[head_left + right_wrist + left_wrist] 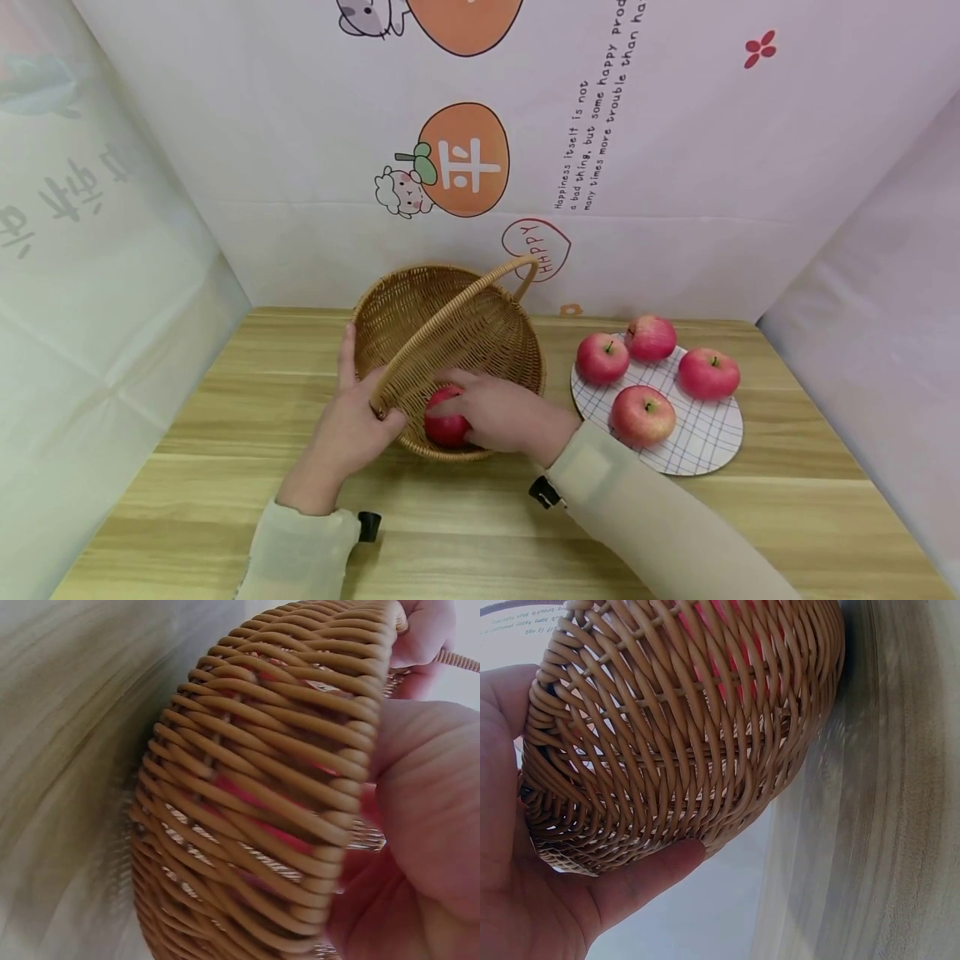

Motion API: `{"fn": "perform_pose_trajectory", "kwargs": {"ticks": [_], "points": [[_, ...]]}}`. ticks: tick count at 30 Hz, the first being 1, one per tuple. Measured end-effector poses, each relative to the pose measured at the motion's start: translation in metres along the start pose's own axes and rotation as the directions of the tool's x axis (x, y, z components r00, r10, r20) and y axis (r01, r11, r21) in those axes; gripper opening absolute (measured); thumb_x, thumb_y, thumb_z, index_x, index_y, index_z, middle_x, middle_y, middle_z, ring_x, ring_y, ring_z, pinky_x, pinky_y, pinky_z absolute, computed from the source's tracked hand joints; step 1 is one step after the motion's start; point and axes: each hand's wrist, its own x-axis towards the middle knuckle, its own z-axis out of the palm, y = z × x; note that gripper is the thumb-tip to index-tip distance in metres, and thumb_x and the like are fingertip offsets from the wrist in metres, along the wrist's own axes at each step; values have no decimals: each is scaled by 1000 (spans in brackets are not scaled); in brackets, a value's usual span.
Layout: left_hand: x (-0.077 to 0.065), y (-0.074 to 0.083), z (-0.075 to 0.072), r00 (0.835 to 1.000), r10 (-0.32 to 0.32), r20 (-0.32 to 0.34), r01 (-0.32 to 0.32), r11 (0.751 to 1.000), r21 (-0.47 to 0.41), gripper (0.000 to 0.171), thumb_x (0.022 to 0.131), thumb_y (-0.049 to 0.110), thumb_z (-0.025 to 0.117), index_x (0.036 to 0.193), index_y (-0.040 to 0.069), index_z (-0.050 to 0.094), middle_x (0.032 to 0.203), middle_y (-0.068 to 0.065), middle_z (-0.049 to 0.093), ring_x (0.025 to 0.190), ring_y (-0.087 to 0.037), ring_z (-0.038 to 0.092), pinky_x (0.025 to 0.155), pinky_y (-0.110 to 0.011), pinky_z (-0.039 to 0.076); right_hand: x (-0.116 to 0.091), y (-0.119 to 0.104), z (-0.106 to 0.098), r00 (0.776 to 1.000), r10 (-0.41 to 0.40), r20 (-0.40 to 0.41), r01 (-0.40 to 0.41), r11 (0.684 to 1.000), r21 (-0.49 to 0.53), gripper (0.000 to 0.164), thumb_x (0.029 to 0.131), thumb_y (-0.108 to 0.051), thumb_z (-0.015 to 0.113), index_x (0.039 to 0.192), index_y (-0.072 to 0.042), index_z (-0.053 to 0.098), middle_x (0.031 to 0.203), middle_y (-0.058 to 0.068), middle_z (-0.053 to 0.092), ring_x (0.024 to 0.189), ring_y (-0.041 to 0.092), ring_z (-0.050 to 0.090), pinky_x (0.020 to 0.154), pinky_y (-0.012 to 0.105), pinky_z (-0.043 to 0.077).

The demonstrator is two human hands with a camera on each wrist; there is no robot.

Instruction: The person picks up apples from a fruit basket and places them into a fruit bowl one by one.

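A wicker basket (408,308) with an arched handle (450,310) stands tilted, its mouth toward me in the head view. My left hand (348,425) grips its left rim by the handle's foot, thumb over the edge and fingers outside. Inside, near the front wall, my right hand (510,417) holds a red apple (444,427), its fingers bent over the top. The left wrist view shows the woven wall (675,720) with red behind it. Through the weave in the right wrist view, red apple skin (262,814) shows beside the right hand (431,810).
Right of the basket, a round white checked mat (708,446) bears several red apples, one of them at its front (643,417). The wooden table (450,533) meets a printed white cloth backdrop (300,167) behind, with white side walls.
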Motion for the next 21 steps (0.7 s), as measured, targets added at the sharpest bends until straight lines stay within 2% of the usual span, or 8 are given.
{"fn": "perform_pose_trajectory", "kwargs": {"ticks": [3, 6, 9, 13, 16, 21], "points": [[0, 0, 0, 1000, 0, 2, 0, 1000, -10, 72, 80, 17, 65, 148, 2, 47, 158, 16, -31, 53, -16, 50, 52, -34, 46, 2, 3, 3, 1000, 27, 6, -28, 999, 33, 47, 84, -6, 74, 129, -20, 67, 141, 12, 52, 129, 23, 48, 101, 32, 43], [1, 0, 0, 1000, 11, -10, -11, 1000, -7, 71, 79, 17, 65, 147, 5, 49, 158, 15, -30, 57, -17, 53, 53, -33, 46, 4, 6, 5, 994, 107, 28, -109, 991, 72, 49, 85, -11, 76, 131, -20, 64, 141, 12, 49, 117, 20, 56, 96, 34, 46], [2, 0, 1, 1000, 21, -17, -21, 1000, -4, 70, 78, 17, 66, 147, 10, 51, 159, 14, -29, 61, -19, 55, 54, -33, 46, 5, 8, 7, 977, 204, 66, -209, 973, 96, 52, 85, -19, 78, 134, -20, 60, 142, 11, 46, 106, 18, 60, 92, 35, 49], [1, 0, 1, 1000, 23, -20, -23, 1000, 15, 70, 78, 17, 66, 147, 13, 52, 159, 13, -30, 71, -25, 60, 59, -34, 48, 7, 12, 9, 951, 294, 97, -305, 945, 122, 65, 82, -30, 83, 138, -19, 53, 144, 12, 44, 104, 21, 61, 89, 38, 50], [0, -1, 2, 999, 20, -27, -19, 999, 29, 71, 78, 17, 67, 147, 14, 52, 159, 13, -30, 81, -29, 61, 63, -34, 48, 7, 17, 11, 942, 325, 86, -334, 932, 141, 71, 79, -33, 85, 139, -17, 49, 142, 13, 46, 104, 23, 62, 89, 40, 51], [0, -1, 2, 999, 15, -28, -15, 1000, 15, 70, 78, 16, 67, 146, 14, 53, 159, 13, -29, 79, -29, 61, 62, -34, 48, 7, 26, 12, 938, 344, 53, -348, 925, 153, 69, 80, -31, 84, 137, -13, 48, 136, 10, 49, 107, 23, 59, 92, 39, 48]]}}
